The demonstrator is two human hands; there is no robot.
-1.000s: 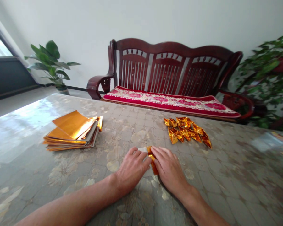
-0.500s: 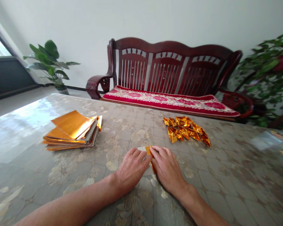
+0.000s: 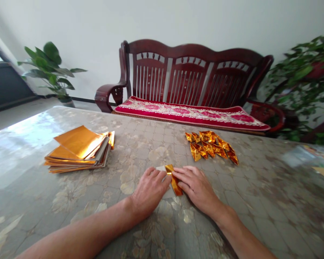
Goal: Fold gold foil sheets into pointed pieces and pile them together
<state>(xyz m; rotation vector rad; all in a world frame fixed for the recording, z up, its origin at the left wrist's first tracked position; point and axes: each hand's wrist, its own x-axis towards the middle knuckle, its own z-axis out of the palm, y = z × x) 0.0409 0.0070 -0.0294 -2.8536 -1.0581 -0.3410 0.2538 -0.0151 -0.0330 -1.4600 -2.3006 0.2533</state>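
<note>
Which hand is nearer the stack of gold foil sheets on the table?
Left. The left hand rests on the table to the right of the stack of gold foil sheets and nearer the viewer; the right hand lies farther right, beyond the left hand.

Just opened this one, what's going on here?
A person's left hand and right hand have their fingertips on a strip of gold foil paper from either side, on a glossy patterned tabletop. White shows at the strip's end by the left fingers. Farther off, a stack of gold foil sheets lies to the left and a cluster of small folded gold foil pieces to the right.
</note>
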